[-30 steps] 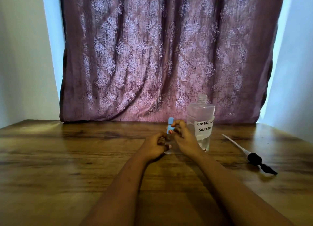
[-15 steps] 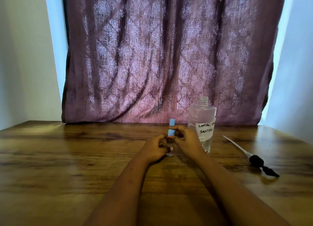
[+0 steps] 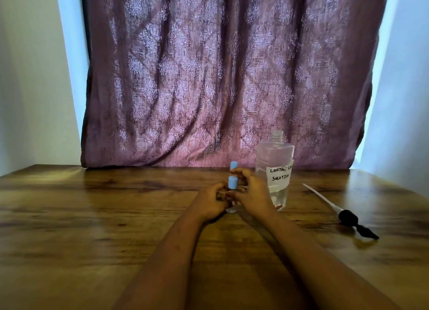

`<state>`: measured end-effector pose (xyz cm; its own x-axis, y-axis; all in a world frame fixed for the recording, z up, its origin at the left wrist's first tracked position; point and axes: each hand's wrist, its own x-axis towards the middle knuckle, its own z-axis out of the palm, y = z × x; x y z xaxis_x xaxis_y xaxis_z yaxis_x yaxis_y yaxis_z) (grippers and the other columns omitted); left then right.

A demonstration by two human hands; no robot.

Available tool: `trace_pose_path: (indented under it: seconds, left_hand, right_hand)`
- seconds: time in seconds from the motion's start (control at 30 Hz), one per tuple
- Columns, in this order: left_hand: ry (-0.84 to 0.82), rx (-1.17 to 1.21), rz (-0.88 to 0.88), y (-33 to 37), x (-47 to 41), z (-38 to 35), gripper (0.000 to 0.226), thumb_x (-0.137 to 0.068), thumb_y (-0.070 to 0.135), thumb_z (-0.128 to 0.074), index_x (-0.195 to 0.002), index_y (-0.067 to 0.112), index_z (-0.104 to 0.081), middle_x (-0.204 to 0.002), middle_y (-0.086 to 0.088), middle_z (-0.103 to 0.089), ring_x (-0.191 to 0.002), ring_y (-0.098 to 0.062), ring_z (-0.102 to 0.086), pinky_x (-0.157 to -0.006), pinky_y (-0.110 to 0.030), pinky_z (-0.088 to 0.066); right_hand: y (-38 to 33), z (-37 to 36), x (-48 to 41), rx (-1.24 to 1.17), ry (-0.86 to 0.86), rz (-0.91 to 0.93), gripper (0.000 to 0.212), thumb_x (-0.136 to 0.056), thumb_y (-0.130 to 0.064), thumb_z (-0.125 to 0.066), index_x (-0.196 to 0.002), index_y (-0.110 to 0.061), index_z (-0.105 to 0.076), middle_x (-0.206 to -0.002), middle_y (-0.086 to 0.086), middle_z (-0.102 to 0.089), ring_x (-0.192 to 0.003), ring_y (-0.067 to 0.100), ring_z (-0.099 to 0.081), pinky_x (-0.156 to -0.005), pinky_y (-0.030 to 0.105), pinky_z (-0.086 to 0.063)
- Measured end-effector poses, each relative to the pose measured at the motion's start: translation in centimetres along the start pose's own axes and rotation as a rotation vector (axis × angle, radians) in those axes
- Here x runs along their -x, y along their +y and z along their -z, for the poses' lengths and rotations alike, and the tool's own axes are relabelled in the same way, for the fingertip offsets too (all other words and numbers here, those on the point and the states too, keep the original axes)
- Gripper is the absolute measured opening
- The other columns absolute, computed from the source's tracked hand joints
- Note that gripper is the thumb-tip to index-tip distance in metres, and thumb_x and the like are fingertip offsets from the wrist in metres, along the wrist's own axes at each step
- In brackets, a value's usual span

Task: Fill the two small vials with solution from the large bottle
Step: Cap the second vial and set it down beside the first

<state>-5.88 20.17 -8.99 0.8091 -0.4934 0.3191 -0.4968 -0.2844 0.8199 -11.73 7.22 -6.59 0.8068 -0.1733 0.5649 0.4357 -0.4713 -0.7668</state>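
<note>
On the wooden table (image 3: 92,217), just right of the hands, stands the uncapped large bottle (image 3: 275,161); a dropper (image 3: 346,217) lies farther right. Between the hands, the left hand (image 3: 211,200) grips the front vial (image 3: 232,182); the right hand (image 3: 253,193) curls its fingers on the rear vial (image 3: 233,164).

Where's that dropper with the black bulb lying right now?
In the head view the dropper lies flat on the wooden table, on the right side, just right of the large bottle.

The large bottle (image 3: 274,156) bears a white label (image 3: 279,174) reading "CONTACT LE… SOLUTION".
</note>
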Motion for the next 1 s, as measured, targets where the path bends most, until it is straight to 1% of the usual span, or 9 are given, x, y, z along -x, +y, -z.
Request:
trace_pose_path:
  seconds: [0.1, 0.27, 0.4, 0.5, 0.57, 0.67, 0.73, 0.87, 1.0]
  left_hand:
    - [0.013, 0.006, -0.006, 0.1, 0.0, 0.1, 0.033, -0.085, 0.001, -0.063, -0.115, 0.015, -0.065, -0.075, 0.006, -0.066, -0.048, 0.008, -0.054, -0.049, -0.011, -0.039]
    - [0.021, 0.013, -0.001, 0.1, 0.3, 0.2, 0.037, -0.083, -0.003, -0.062, -0.116, 0.014, -0.065, -0.078, 0.004, -0.068, -0.053, 0.004, -0.057, -0.054, -0.020, -0.042]
    - [0.025, 0.003, 0.016, 0.3, 0.3, 0.1, 0.036, -0.084, 0.001, -0.065, -0.116, 0.016, -0.067, -0.086, 0.002, -0.072, -0.057, 0.004, -0.058, -0.053, -0.019, -0.042]
    - [0.044, -0.042, 0.033, 0.5, 0.2, 0.0, 0.033, -0.081, 0.010, -0.074, -0.113, 0.019, -0.071, -0.102, 0.000, -0.076, -0.076, -0.003, -0.068, -0.071, -0.031, -0.057]
    - [0.058, -0.081, 0.043, 0.5, 0.2, 0.1, 0.030, -0.080, 0.016, -0.076, -0.109, 0.021, -0.073, -0.103, 0.002, -0.076, -0.089, -0.009, -0.070, -0.083, -0.036, -0.058]
    - [0.085, -0.146, 0.038, 0.8, 0.5, 0.2, 0.027, -0.080, 0.024, -0.077, -0.107, 0.024, -0.073, -0.100, 0.003, -0.076, -0.085, -0.008, -0.070, -0.079, -0.034, -0.058]
    - [0.103, -0.173, 0.054, 0.8, 0.6, 0.2, 0.028, -0.080, 0.029, -0.077, -0.107, 0.026, -0.073, -0.100, 0.003, -0.076, -0.074, -0.006, -0.067, -0.068, -0.030, -0.055]
    - [0.141, -0.309, 0.069, 1.1, 0.6, 0.4, 0.033, -0.075, 0.039, -0.077, -0.106, 0.029, -0.073, -0.099, 0.006, -0.077, -0.093, -0.009, -0.070, -0.083, -0.037, -0.058]
    - [0.161, -0.424, 0.067, 1.4, 0.5, 0.5, 0.032, -0.077, 0.037, -0.073, -0.108, 0.026, -0.073, -0.101, 0.003, -0.076, -0.097, -0.015, -0.069, -0.085, -0.035, -0.055]
  right_hand:
    - [-0.3, -0.2, 0.0, 0.083, 0.042, 0.037, 0.048, -0.067, 0.009, -0.072, -0.109, -0.006, -0.054, -0.087, 0.001, -0.049, -0.070, 0.001, -0.049, -0.057, 0.002, -0.040]
    - [0.1, -0.7, 0.0, 0.070, -0.042, 0.031, 0.063, -0.080, 0.007, -0.062, -0.133, -0.021, -0.044, -0.131, 0.005, -0.044, -0.112, 0.015, -0.050, -0.079, 0.006, -0.042]
    - [-0.2, -0.3, 0.1, -0.047, -0.064, -0.013, 0.048, -0.078, 0.015, -0.059, -0.118, -0.009, -0.050, -0.105, 0.005, -0.056, -0.092, 0.014, -0.058, -0.062, 0.005, -0.046]
    - [0.0, 0.0, -0.1, -0.019, -0.026, 0.018, 0.043, -0.071, 0.017, -0.066, -0.101, -0.010, -0.050, -0.087, -0.002, -0.053, -0.078, 0.005, -0.053, -0.060, 0.005, -0.044]
    - [0.3, 0.0, -0.2, 0.027, -0.023, 0.030, 0.040, -0.071, 0.012, -0.069, -0.099, -0.012, -0.053, -0.093, -0.001, -0.057, -0.084, 0.007, -0.054, -0.063, 0.002, -0.043]
    - [0.4, 0.0, -0.3, 0.028, -0.042, 0.021, 0.034, -0.080, 0.004, -0.065, -0.112, -0.007, -0.058, -0.111, 0.008, -0.058, -0.094, 0.011, -0.055, -0.066, 0.001, -0.043]
    - [0.5, 0.1, -0.4, 0.005, -0.043, 0.012, 0.031, -0.086, 0.003, -0.058, -0.116, -0.004, -0.058, -0.111, 0.007, -0.057, -0.091, 0.006, -0.055, -0.066, 0.000, -0.042]
    - [0.8, -0.4, -1.0, 0.121, 0.013, 0.018, 0.030, -0.087, 0.001, -0.057, -0.115, -0.007, -0.061, -0.113, 0.010, -0.063, -0.091, 0.009, -0.057, -0.071, 0.000, -0.041]
    - [1.0, -1.0, -1.3, 0.166, 0.064, -0.010, 0.029, -0.083, 0.000, -0.063, -0.111, -0.007, -0.063, -0.111, 0.010, -0.065, -0.092, 0.012, -0.058, -0.072, 0.005, -0.043]
